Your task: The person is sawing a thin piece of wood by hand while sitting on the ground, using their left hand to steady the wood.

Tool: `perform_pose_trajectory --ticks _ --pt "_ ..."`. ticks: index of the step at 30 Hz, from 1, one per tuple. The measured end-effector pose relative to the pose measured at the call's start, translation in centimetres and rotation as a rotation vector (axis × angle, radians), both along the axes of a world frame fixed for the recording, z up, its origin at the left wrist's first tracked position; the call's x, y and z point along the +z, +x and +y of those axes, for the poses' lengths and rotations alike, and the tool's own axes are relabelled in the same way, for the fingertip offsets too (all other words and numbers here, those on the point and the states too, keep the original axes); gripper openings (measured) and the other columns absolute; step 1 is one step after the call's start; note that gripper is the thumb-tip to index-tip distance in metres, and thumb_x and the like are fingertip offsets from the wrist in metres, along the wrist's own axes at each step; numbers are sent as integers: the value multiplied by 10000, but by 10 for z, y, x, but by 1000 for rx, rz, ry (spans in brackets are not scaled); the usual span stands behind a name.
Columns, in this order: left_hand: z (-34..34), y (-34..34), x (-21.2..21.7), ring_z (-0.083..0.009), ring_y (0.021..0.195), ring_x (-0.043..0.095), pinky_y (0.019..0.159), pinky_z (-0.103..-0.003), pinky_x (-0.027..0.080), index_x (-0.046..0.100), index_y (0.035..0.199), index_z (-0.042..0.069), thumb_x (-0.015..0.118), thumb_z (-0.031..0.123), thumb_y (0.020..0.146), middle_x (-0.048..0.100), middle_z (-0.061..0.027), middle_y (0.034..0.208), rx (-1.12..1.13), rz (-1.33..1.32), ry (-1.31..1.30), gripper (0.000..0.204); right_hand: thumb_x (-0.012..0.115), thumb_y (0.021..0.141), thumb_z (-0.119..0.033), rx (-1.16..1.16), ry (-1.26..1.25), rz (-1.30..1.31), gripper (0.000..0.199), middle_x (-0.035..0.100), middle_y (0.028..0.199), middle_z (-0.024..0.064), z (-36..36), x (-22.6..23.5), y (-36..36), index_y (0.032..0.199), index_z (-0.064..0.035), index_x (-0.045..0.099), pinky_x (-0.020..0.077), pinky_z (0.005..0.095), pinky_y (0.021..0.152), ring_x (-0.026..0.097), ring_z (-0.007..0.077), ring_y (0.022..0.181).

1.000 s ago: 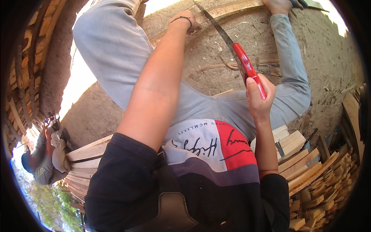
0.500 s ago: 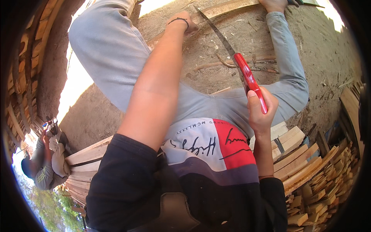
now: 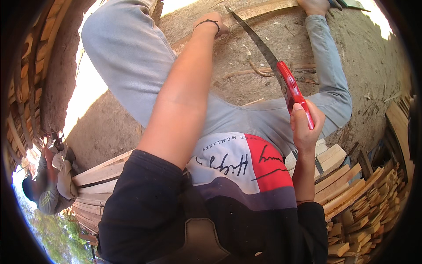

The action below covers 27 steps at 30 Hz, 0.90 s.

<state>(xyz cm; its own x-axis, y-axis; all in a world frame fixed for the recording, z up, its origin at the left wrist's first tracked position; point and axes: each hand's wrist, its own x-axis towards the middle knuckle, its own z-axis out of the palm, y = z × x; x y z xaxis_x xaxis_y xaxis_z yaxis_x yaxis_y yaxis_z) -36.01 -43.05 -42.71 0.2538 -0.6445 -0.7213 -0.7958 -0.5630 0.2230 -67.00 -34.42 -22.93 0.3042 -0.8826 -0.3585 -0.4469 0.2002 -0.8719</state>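
- 2 hands are busy, and they are well apart from each other.
- The right hand (image 3: 306, 127) is wrapped tight around the red handle of a saw (image 3: 281, 79).
- The saw blade is long, thin and curved. It points up toward a long wooden strip (image 3: 259, 9) lying on the dirt ground (image 3: 373, 61).
- The left hand (image 3: 213, 24) is pressed down on that strip. I cannot tell if its fingers curl around it.
- I think the saw is light and the blade is stiff and sharp, so the red handle is the safe place to hold.
- Piles of cut wood slats (image 3: 351, 193) lie beside the person.
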Motion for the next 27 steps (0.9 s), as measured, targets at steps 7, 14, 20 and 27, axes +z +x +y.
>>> perform_pose_trajectory --ticks 7,14,20,27 --pt "-11 -11 13 -185 705 700 679 -363 568 729 746 70 663 295 781 727 -90 755 -56 -8 -13 236 631 924 -159 -3 -114 -25 281 433 584 -29 -36 -61 55 708 -1 544 302 282 498 378 46 568" --pt "1 -6 7 -188 720 705 685 -354 575 734 777 56 682 285 775 738 -103 796 -23 9 54 235 632 926 -151 16 17 13 286 423 590 -38 8 -11 -13 692 -14 540 266 267 489 363 37 564" --pt "-16 -6 9 -199 743 714 714 -361 583 721 894 14 683 280 790 739 -125 822 -4 64 8 288 645 907 -169 -8 -115 -28 288 413 554 -12 -43 -63 51 689 -5 551 304 291 493 383 61 554" --pt "-7 1 6 -204 776 728 740 -354 587 707 977 3 698 289 802 742 -135 856 5 85 38 336 632 927 -147 30 41 -12 240 441 604 -49 -21 -19 6 740 -8 578 280 250 498 373 29 576"
